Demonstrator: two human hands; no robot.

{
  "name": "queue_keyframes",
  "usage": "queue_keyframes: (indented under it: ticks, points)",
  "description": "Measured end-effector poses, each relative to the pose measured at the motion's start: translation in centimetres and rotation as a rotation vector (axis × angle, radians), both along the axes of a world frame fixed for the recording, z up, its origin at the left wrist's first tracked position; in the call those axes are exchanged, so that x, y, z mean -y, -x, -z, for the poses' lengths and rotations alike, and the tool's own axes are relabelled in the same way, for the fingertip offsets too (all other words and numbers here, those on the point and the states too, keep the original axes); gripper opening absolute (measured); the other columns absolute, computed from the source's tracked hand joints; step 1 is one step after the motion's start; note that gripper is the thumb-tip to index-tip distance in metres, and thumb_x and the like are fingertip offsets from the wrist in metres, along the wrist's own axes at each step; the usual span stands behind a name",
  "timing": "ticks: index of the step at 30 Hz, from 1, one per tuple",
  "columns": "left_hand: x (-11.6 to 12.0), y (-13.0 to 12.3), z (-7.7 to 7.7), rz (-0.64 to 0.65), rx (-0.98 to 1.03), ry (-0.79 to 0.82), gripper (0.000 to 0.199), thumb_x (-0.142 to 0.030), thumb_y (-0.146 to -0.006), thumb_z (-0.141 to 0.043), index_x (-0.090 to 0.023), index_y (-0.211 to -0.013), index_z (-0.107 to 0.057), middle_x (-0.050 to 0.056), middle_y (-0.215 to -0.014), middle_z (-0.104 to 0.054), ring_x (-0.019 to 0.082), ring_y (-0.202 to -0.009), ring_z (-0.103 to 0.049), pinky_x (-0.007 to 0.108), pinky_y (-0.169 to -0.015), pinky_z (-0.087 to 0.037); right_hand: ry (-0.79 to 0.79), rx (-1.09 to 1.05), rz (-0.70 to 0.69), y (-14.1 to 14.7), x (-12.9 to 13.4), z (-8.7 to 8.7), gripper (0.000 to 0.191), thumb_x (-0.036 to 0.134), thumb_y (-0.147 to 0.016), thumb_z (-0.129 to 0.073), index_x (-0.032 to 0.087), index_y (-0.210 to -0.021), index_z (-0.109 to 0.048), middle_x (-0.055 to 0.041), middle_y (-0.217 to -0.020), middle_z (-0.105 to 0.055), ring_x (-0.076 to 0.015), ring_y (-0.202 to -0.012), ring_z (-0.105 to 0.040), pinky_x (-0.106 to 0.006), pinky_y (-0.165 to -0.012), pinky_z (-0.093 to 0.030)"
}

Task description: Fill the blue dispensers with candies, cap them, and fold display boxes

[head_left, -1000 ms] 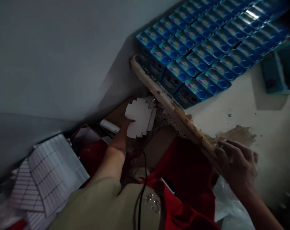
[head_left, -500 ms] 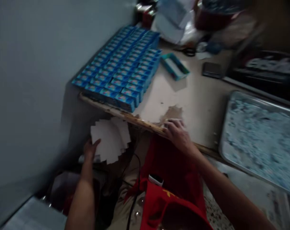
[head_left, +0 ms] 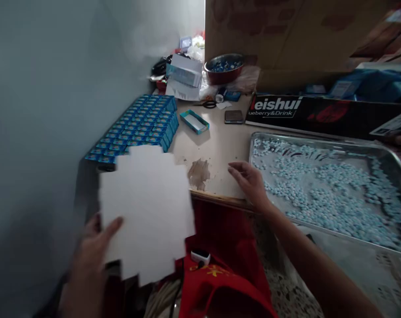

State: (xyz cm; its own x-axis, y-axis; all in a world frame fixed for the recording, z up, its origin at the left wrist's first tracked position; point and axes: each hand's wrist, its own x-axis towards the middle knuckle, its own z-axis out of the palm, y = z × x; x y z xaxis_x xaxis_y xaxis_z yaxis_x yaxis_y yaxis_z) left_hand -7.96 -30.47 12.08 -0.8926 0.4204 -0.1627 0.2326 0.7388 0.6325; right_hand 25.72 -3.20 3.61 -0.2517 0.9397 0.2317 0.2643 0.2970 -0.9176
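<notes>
My left hand (head_left: 96,243) grips a white cardboard box blank (head_left: 150,207) by its lower left side, thumb on top. The blank is flat with stepped, notched edges, held up in front of the table's front edge; whether it is one sheet or several I cannot tell. It overlaps the near end of a block of small blue boxes (head_left: 137,121). My right hand (head_left: 251,183) is over the table's front edge, beside the metal tray (head_left: 252,154), its fingers loosely bent with nothing visible in them. Many small pale blue pieces (head_left: 332,203) lie in the tray.
An open blue-green box tray (head_left: 195,122), a dark flat device (head_left: 234,117) and scissors (head_left: 209,104) lie on the table (head_left: 220,145). Behind stand a red bowl (head_left: 224,75) and a black printed carton (head_left: 332,115). A wall (head_left: 38,110) bounds the left.
My left hand has raised the white blank from beneath the table edge, up and closer to me. My right hand has let go of the table edge and moved towards the tray. The view has shifted.
</notes>
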Motion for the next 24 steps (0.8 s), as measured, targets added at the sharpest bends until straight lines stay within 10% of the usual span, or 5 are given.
queue_keyframes:
  ticks: [3, 6, 11, 17, 24]
  points:
    - [-10.0, -6.3, 2.7, 0.231, 0.31, -0.245, 0.065, -0.065, -0.056, -0.084, -0.022, -0.102, -0.069, 0.005, -0.088, -0.08, 0.03, -0.078, -0.076, 0.04, -0.067, -0.062, -0.07, 0.114, 0.055, -2.1, -4.2, 0.0, 0.038, 0.053, -0.097, -0.06, 0.022, -0.113, -0.075, -0.0109, -0.104, -0.079, -0.0259, -0.091, -0.073, -0.04, -0.082, -0.059]
    - [-15.6, -8.9, 5.5, 0.445, 0.08, -0.098, 0.051, -0.059, -0.073, -0.083, -0.019, -0.102, -0.072, 0.013, -0.102, -0.079, 0.034, -0.098, -0.075, 0.042, -0.083, -0.059, -0.14, 0.368, 0.022, -3.0, -7.3, 1.3, 0.026, 0.036, -0.099, -0.058, 0.019, -0.109, -0.077, -0.0129, -0.109, -0.078, -0.0277, -0.101, -0.072, -0.044, -0.092, -0.057]
    - [-20.5, -5.5, 6.8, 0.663, -0.581, 0.117, 0.053, -0.054, -0.087, -0.078, -0.022, -0.129, -0.07, 0.019, -0.131, -0.068, 0.042, -0.128, -0.06, 0.052, -0.107, -0.05, -0.199, 0.691, -0.049, -1.6, -9.6, 3.7, 0.031, 0.031, -0.095, -0.072, 0.017, -0.122, -0.076, -0.0157, -0.117, -0.073, -0.033, -0.117, -0.065, -0.049, -0.109, -0.048]
    - [-32.4, -1.6, 10.2, 1.18, -0.289, 0.024, 0.081, -0.044, -0.07, -0.095, -0.023, -0.142, -0.064, 0.01, -0.13, -0.065, 0.033, -0.127, -0.059, 0.042, -0.114, -0.048, -0.202, 0.904, -0.228, 2.2, -13.2, 3.4, 0.071, 0.06, -0.089, -0.077, 0.015, -0.143, -0.065, -0.0179, -0.129, -0.065, -0.0365, -0.121, -0.059, -0.051, -0.106, -0.046]
    - [-33.8, -2.3, 11.2, 1.078, -0.301, -0.071, 0.067, -0.032, -0.057, -0.102, -0.021, -0.117, -0.074, 0.011, -0.125, -0.064, 0.034, -0.122, -0.061, 0.044, -0.11, -0.051, -0.049, 0.769, -0.272, 4.4, -14.7, 3.8, 0.069, 0.044, -0.073, -0.095, 0.023, -0.135, -0.072, -0.0147, -0.127, -0.064, -0.0357, -0.122, -0.06, -0.048, -0.105, -0.052]
